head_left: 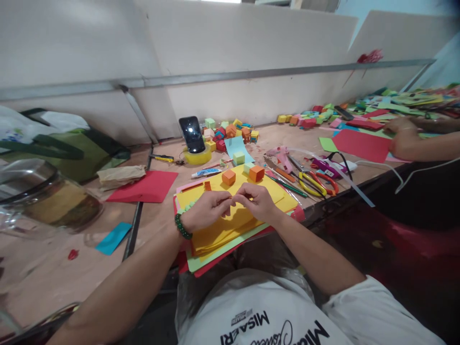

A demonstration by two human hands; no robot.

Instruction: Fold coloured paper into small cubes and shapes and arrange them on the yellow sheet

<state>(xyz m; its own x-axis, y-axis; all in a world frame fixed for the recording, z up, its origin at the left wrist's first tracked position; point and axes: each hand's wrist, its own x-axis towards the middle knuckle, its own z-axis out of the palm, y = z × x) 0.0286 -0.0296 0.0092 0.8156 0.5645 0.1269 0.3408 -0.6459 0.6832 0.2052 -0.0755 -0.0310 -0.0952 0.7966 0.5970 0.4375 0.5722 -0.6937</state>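
Observation:
My left hand (210,209), with a green bead bracelet (182,226) at the wrist, is pinched above a stack of yellow sheets (219,235). My right hand (256,201) is pinched too, and its fingertips meet those of the left. Whatever lies between the fingertips is too small to name. Just beyond the hands, two orange paper boxes (228,178) sit on the sheets, with a pale green one (247,167) beside them. A small orange folded piece (207,186) lies past my left hand.
A phone (192,134) leans above a yellow tape roll (197,155). Behind are piled paper cubes (230,130). Scissors (312,184) and a pink glue gun (282,158) lie right. A glass pot (46,201) stands left. Another person's hand (402,136) rests far right.

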